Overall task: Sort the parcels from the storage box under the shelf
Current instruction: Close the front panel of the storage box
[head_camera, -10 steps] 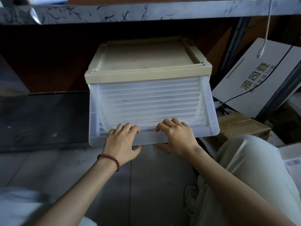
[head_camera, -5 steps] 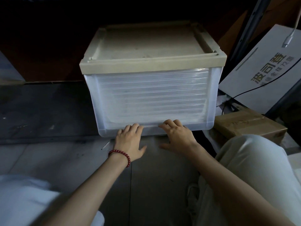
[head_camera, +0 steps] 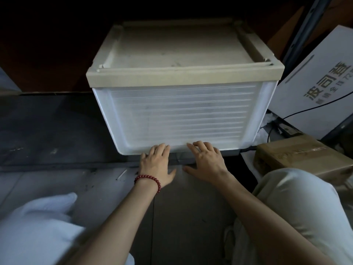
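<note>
Translucent storage box [head_camera: 181,115] — hands [head_camera: 155,165] flat, touching bottom edge

The storage box [head_camera: 183,115] has a frosted, ribbed front, so whatever lies inside cannot be made out, and its far end fades into darkness. The left hand [head_camera: 155,163] and right hand [head_camera: 207,162] lie against its lower edge; whether any fingertip hooks beneath that edge cannot be told. The white carton [head_camera: 315,88] at right is cut off by the frame edge, its print only partly legible. The brown cardboard box [head_camera: 298,153] is partly hidden behind a pale trouser knee [head_camera: 298,197]. A black cable [head_camera: 305,110] runs off the right edge
</note>
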A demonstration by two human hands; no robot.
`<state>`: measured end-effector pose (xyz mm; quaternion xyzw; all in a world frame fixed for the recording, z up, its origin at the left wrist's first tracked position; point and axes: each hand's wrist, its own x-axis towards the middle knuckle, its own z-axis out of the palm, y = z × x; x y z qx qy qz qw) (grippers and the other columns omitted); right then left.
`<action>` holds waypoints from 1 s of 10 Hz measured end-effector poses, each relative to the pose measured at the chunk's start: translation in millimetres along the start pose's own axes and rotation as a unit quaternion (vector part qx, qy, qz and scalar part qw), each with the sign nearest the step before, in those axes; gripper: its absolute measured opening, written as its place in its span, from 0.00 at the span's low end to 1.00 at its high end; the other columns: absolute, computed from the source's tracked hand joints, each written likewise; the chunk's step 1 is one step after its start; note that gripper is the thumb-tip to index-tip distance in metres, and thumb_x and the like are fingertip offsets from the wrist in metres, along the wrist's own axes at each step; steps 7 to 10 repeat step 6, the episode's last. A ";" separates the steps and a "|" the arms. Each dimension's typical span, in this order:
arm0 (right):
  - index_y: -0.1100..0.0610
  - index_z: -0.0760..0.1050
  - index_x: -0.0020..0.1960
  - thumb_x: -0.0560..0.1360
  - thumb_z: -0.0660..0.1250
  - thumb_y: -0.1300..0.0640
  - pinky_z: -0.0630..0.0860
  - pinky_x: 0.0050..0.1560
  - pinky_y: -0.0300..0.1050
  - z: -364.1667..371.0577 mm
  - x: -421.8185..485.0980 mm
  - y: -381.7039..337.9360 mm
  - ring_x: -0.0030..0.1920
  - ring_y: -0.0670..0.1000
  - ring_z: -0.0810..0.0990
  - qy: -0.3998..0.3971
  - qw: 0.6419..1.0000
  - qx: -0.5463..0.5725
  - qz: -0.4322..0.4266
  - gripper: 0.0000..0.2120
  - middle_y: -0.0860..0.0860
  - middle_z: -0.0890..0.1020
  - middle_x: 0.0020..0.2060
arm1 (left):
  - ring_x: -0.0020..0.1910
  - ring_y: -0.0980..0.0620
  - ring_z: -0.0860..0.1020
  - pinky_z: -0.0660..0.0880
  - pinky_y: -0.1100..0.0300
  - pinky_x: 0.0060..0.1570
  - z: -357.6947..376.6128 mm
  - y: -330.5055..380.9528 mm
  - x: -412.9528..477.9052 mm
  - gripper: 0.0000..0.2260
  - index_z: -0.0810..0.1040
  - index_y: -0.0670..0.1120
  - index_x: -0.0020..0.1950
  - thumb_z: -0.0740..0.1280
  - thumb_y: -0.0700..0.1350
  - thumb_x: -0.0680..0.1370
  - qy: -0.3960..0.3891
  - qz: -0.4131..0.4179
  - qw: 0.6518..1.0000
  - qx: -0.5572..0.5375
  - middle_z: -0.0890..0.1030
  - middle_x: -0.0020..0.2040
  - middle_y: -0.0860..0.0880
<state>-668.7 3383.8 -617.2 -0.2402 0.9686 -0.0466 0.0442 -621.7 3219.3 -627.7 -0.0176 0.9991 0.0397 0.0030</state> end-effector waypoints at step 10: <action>0.47 0.47 0.79 0.74 0.54 0.30 0.47 0.76 0.57 0.6 -9.0 -9.3 0.78 0.54 0.44 -0.069 0.997 -0.008 0.039 0.40 0.47 0.46 0.78 | 0.76 0.47 0.55 0.56 0.42 0.70 -8.9 -2.8 0.6 0.32 0.53 0.52 0.77 0.60 0.59 0.77 -0.059 -0.015 0.998 0.022 0.53 0.78 0.52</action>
